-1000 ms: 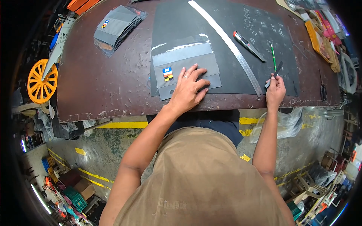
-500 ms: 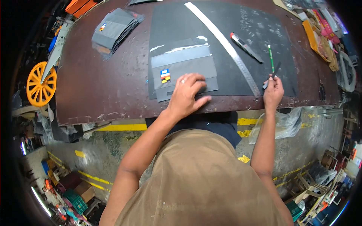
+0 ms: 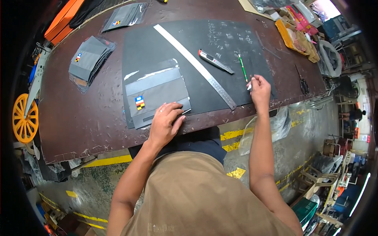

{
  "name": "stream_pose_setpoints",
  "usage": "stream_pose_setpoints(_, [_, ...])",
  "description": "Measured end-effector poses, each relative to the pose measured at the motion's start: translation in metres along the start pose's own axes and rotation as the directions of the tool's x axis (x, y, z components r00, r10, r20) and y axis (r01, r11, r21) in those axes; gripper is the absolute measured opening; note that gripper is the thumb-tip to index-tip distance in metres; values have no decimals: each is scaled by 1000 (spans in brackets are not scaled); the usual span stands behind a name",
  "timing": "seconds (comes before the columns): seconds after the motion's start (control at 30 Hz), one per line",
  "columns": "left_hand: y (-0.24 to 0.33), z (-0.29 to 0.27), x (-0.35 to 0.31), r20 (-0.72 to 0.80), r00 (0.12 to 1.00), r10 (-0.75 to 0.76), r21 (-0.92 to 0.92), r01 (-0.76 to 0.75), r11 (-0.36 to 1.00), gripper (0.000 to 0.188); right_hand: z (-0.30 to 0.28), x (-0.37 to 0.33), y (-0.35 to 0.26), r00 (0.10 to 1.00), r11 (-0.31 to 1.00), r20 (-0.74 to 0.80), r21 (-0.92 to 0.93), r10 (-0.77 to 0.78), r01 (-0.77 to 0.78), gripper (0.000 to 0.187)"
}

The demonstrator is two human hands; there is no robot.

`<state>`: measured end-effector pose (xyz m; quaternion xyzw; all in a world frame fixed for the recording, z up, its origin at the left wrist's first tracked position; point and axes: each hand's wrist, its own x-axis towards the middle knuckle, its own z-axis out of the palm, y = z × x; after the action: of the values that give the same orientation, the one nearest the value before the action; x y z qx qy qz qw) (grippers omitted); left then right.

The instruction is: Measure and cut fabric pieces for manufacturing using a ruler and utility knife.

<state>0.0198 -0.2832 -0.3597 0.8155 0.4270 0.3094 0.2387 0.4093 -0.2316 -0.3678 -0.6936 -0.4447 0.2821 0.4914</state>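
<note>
My left hand [image 3: 166, 120] rests with fingers loosely bent and thumb apart on the lower right edge of a flat grey pouch [image 3: 161, 88]. The pouch has a small coloured label, and clear plastic sticks out along its top. My right hand [image 3: 260, 89] is closed in a pinch at the right of the black mat [image 3: 220, 35]; a small pale tip shows at its fingers, but the thing is mostly hidden. Just beyond those fingers lies a green pencil [image 3: 242, 67]. A red-ended utility knife [image 3: 215, 61] and a long metal ruler [image 3: 189, 59] lie between the hands.
Two stacks of similar grey pouches, a nearer stack [image 3: 88, 59] and a farther stack [image 3: 124, 17], lie at the left. Black-handled scissors [image 3: 303, 85] sit near the right edge. A yellow tray [image 3: 290, 37] stands far right, and a yellow wheel [image 3: 25, 118] at the left.
The view has swung, so the table and its things appear farther left and lower. My left hand stays at the pouch's lower edge. The right hand remains pinched near the pencil.
</note>
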Motion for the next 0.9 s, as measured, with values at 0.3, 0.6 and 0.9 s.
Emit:
stream_pose_setpoints(0.3, [-15,-141,-23,246,785,-569,-958,287,-18,32,-39,88,-118,944,379,16,-913,-331,148,58])
stream_pose_setpoints(0.6, [25,-152,-20,297,759,-579,-951,180,-253,33,113,-161,-217,813,851,262,82,-520,518,11])
stream_pose_setpoints(0.9, [89,-57,-18,275,782,-559,-961,215,-172,38,93,-175,-155,707,749,252,168,-661,641,17])
